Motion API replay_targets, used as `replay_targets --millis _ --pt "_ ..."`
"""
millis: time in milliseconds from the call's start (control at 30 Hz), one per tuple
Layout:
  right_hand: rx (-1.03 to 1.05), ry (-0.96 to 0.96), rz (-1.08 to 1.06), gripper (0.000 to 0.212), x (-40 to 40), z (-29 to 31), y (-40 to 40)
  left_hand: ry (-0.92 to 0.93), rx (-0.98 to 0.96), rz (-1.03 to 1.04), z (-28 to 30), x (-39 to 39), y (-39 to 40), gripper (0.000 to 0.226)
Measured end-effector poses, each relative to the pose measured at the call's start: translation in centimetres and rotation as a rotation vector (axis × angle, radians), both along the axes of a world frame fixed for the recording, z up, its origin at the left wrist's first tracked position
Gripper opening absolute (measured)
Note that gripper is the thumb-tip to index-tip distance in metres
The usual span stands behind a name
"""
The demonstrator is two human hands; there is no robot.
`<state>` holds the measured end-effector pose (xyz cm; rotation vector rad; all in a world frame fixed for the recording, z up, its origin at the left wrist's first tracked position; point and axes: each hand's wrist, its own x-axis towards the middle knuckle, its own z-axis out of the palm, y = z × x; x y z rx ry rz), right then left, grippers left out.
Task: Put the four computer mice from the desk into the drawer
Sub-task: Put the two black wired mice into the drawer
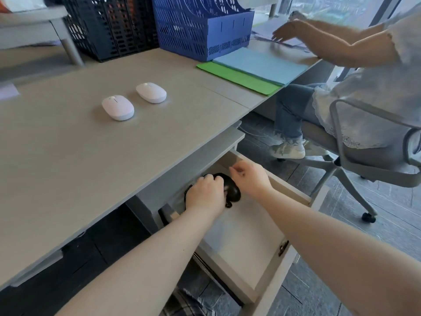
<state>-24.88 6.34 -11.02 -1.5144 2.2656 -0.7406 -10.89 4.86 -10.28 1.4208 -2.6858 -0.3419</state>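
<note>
Two white oval mice (117, 107) (151, 92) sit side by side on the counter (68, 156). In the open drawer (246, 236), left hand (205, 193) grips glossy black mice (232, 190); right hand (249, 177) hovers loosely curled, empty.

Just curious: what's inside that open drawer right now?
Black mice lie at the back of the drawer, under the left hand and beside the right hand. The hands hide how many.
</note>
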Motion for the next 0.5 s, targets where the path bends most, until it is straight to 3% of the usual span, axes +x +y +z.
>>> replay_targets --millis 100,233,500 --pt "-0.140 -0.005 -0.055 0.029 0.9 3.0 -0.1 0.138 -0.107 -0.038 3.8 0.6 -0.1 0.015" --pt "-0.281 -0.010 -0.040 0.034 3.0 6.5 -0.6 0.339 -0.240 -0.007 7.7 2.4 -0.8 0.021" --pt "-0.376 0.017 0.041 0.027 7.0 9.0 -5.4 0.398 -0.312 0.289 9.0 7.7 -6.2 0.029"
